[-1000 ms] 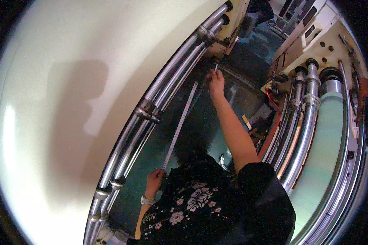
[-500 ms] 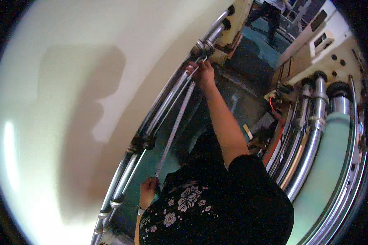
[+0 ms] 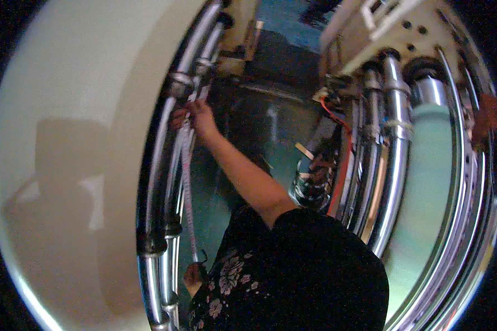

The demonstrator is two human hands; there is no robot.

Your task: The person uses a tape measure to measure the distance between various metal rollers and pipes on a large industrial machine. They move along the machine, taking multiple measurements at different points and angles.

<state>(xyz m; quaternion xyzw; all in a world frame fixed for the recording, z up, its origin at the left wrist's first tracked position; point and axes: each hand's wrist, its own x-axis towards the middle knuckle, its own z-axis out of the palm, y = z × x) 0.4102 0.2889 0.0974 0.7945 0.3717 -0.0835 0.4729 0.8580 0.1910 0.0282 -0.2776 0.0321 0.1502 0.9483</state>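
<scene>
A pale, marked measuring tape (image 3: pixel 187 190) runs along metal bars (image 3: pixel 156 165) at the side of a large cream panel (image 3: pixel 77 71). My right hand (image 3: pixel 199 118) is up by a metal collar (image 3: pixel 181 85), its fingers closed on the tape's upper part, close against the bars. Lower down, near my dark flowered shirt (image 3: pixel 292 270), my left hand (image 3: pixel 194 275) is closed around the tape's lower end. A small dark strap or loop sticks out beside that hand. The tape bows slightly between the two hands. Dimness hides details of the left fingers.
On the right stands a machine frame (image 3: pixel 359 38) with shiny rollers (image 3: pixel 395 165) and a wide pale green roller (image 3: pixel 428 160). An orange-red cable (image 3: pixel 345 129) hangs beside them. Dark floor (image 3: pixel 259 127) lies between both sides.
My view has turned, so the bars stand steeper and further left. The tape, straight before, now curves a little. Both hands keep hold of it.
</scene>
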